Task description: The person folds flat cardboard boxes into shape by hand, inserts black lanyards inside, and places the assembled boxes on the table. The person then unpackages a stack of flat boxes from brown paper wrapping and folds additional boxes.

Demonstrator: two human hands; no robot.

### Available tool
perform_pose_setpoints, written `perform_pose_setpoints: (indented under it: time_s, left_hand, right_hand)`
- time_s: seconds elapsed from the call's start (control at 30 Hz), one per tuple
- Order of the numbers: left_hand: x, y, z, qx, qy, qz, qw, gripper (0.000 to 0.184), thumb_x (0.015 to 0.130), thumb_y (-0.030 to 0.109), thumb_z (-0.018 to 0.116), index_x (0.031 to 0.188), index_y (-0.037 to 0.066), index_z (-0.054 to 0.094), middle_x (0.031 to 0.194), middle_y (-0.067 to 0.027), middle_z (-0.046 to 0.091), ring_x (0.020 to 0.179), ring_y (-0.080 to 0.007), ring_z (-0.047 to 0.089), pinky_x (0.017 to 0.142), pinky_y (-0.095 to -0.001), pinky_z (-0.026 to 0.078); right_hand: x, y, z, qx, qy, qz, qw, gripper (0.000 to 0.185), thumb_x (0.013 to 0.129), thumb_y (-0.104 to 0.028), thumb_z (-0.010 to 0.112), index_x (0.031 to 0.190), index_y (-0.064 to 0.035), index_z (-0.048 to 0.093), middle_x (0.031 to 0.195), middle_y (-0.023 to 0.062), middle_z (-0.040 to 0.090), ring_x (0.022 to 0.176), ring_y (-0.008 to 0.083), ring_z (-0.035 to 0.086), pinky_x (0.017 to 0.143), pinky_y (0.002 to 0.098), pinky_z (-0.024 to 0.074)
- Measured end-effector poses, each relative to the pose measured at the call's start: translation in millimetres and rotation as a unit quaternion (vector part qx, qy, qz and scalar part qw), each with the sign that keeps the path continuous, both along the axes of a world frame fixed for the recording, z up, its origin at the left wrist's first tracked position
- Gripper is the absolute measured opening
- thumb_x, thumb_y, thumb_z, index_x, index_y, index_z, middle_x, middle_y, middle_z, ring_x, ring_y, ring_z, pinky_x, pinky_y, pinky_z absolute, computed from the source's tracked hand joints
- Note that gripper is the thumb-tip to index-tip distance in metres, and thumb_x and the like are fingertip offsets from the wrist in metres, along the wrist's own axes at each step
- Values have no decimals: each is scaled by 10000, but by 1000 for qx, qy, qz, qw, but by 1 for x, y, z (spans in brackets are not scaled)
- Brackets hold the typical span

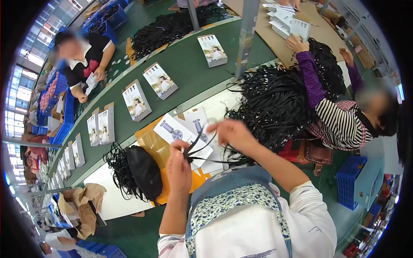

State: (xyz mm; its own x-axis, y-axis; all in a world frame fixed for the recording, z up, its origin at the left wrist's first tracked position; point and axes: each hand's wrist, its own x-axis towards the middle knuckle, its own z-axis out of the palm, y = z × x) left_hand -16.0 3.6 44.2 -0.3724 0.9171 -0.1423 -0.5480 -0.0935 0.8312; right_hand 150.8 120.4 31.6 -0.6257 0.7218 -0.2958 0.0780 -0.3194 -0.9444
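Your left hand is pinching the black strap, whose strands are running rightward above the printed sheets; your right hand is hovering farther right, its blurred grip unclear.

The person wears a loose white top with thin purplish-grey streaks and loose sleeves; over it sits an apron with a ribbed blue-grey upper band, a small floral print in blue, green and cream, and matching floral straps edged in blue; both forearms are bare
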Motion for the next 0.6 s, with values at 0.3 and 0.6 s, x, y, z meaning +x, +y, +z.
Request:
perform_pose_setpoints:
  time_s: [0.3, 0.6]
  left_hand:
    - [-36, 8, 16, -6, -280, 68, 958, 258, 946, 277, 456, 762, 97, 432, 681, 10, 408, 471, -44, 287, 379, -167, 258]
    - [-50, 1, 5, -136, 167, 48, 975, 493, 959, 467, 284, 841, 70, 552, 675, 12, 456, 489, -22, 287, 398, -179, 250]
  right_hand:
    - [-34, -72, -38, 150, -175, 208, 950, 526, 730, -307, 710, 1127, -21, 518, 789, 85, 605, 708, 208, 586, 612, 316, 458]
    - [-55, -75, 9, 174, -56, 412, 893, 213, 814, -237, 602, 835, -26, 627, 701, 118, 615, 594, 192, 601, 581, 315, 474]
